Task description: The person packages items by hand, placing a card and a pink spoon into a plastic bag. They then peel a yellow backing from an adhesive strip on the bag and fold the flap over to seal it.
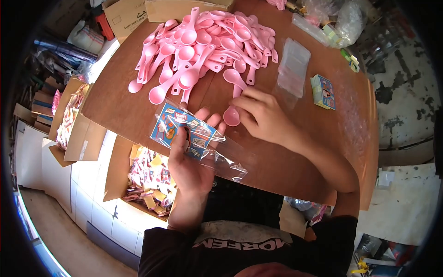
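My left hand (pixel 187 159) holds a clear plastic bag with a blue printed card (pixel 184 131) inside, the thumb lying across its front. The bag's loose end (pixel 230 168) hangs toward the lower right. To the right, my right hand (pixel 263 113) has its fingers bent around the handle of a pink spoon (pixel 231 116), whose bowl points toward me. Just beyond the fingertips lies another pink spoon (pixel 234 77). A large heap of pink spoons (pixel 203 41) covers the far middle of the table.
Clear bags (pixel 294 67) and a stack of blue cards (pixel 324 92) lie on the brown table (pixel 277 171) at right. Crumpled plastic (pixel 348 23) is at the back right. A cardboard box (pixel 117 171) of packed items stands below the left edge; another box (pixel 80 138) is farther left.
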Available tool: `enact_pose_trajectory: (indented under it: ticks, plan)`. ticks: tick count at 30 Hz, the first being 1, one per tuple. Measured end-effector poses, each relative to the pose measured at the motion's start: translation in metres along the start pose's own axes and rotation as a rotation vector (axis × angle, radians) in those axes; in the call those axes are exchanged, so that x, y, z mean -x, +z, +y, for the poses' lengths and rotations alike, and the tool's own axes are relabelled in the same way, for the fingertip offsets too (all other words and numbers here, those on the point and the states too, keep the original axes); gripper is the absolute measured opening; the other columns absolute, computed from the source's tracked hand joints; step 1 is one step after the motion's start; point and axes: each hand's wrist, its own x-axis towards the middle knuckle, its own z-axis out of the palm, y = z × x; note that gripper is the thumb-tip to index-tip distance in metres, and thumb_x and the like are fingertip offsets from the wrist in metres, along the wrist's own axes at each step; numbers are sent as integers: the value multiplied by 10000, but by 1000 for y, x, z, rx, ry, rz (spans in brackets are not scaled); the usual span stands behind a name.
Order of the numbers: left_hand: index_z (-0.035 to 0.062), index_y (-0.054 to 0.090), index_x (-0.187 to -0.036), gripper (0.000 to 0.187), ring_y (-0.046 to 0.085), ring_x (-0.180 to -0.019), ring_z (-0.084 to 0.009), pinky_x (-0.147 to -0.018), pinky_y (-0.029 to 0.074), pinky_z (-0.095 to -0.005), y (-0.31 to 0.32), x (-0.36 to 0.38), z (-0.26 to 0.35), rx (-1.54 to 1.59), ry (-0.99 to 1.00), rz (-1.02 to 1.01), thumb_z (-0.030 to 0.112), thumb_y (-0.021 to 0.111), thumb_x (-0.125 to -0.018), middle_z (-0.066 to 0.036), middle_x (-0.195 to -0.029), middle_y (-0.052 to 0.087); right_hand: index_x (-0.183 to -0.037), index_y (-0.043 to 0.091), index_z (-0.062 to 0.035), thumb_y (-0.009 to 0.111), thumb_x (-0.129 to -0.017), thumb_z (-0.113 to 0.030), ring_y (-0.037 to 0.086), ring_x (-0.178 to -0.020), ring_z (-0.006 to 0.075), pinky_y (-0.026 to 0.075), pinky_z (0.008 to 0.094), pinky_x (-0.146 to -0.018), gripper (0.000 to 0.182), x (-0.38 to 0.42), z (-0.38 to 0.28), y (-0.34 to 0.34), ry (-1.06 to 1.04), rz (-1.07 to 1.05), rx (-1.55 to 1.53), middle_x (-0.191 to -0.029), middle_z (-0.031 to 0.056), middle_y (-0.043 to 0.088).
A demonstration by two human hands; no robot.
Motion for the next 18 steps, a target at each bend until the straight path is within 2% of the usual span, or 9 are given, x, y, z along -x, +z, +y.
enact_pose_trajectory:
  ticks: [2,5,8,10,12,14,16,17,18]
  plan:
    - [69,316,-1359,429,504,-1159,-357,-1042,348,-521,2,-2,1,-16,2,56,241,371,-970,-211,-1268,494,-854,677,-72,589,-731,-45,561,-891,221,493,371,-680,154,-13,11,-9,-56,-62,160,-901,35,554]
    - [-9,334,-1332,435,493,-1170,-364,-1055,337,-499,-1,-3,1,24,49,-28,239,335,-975,-217,-1279,483,-876,693,-97,612,-743,-34,523,-961,205,483,359,-725,168,-18,32,-7,-172,-153,206,-947,23,536]
    - [-13,331,-1333,429,486,-1179,-363,-1054,338,-499,3,-6,1,-61,109,54,227,322,-977,-219,-1287,476,-863,701,-112,679,-715,-70,513,-953,196,477,355,-738,155,-16,31,-17,-154,-110,127,-915,27,529]
    - [19,322,-1348,417,476,-1193,-360,-1050,345,-497,-2,-7,0,-13,106,9,220,298,-983,-222,-1306,461,-842,698,-101,738,-679,-106,523,-934,192,471,340,-731,168,-14,45,-13,-244,-11,85,-926,21,537]
    - [35,316,-1354,411,466,-1205,-359,-1054,343,-499,-3,-9,-4,32,155,-76,220,279,-989,-227,-1320,448,-809,689,-86,758,-677,-114,550,-896,193,466,316,-725,150,-7,54,-11,-108,82,-182,-944,28,552]
    - [27,319,-1347,407,449,-1222,-361,-1066,331,-506,-1,-10,-7,77,147,-69,216,263,-991,-237,-1339,426,-844,662,-49,750,-738,-135,576,-834,148,458,280,-704,162,1,57,-13,-100,128,-292,-922,26,581]
    - [32,319,-1347,404,437,-1232,-360,-1073,324,-514,5,-13,-10,59,176,24,209,254,-990,-242,-1357,404,-937,622,-16,697,-817,-133,571,-807,95,467,261,-705,184,14,50,-21,182,111,-786,-901,27,603]
    - [18,317,-1343,407,431,-1238,-361,-1067,334,-517,2,-14,-10,91,171,-12,207,269,-986,-241,-1371,390,-1007,579,2,630,-876,-133,563,-753,56,478,215,-626,195,21,35,-35,229,100,-880,-863,24,619]
    - [18,317,-1343,407,431,-1238,-361,-1067,334,-517,3,-15,-10,83,179,-8,207,269,-986,-241,-1371,390,-1007,579,2,630,-876,-133,563,-753,56,478,215,-626,195,30,20,-48,225,96,-891,-863,24,619]
